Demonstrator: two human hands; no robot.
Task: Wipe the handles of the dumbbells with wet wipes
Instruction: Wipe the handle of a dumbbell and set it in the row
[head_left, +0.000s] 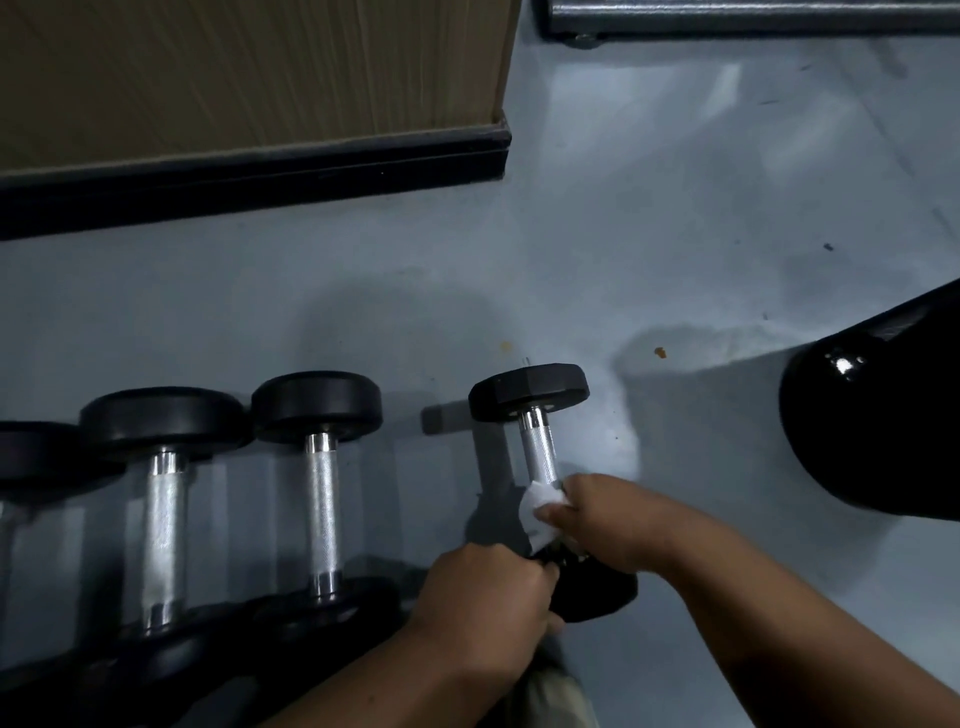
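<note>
Four dumbbells lay on a grey floor (675, 234), seen from above. Three sat side by side at the left, handles pointing away from the viewer: the leftmost dumbbell (31, 457) was cut off by the frame edge, the second dumbbell (163, 530) and third dumbbell (322, 499) showed full knurled chrome handles between black round heads.

The fourth dumbbell (540, 447) lay apart, to the right of the row, slightly tilted. Its far head rested on the floor. The left hand (488, 592) was curled round its near head, gripping it. The right hand (602, 519) pinched one white wipe (540, 506) against the near end of the chrome handle, thumb and fingers closed over the cloth. The wipe seemed wrapped partway round the handle, though the dim light made that hard to confirm. The upper stretch of the handle stood bare and shiny.

Both forearms reached in from the bottom edge. One brown box (249, 73) on a black base filled the top left. One grey metal bar (753, 15) ran along the top right. One glossy black rounded object (872, 426) sat at the right edge.
</note>
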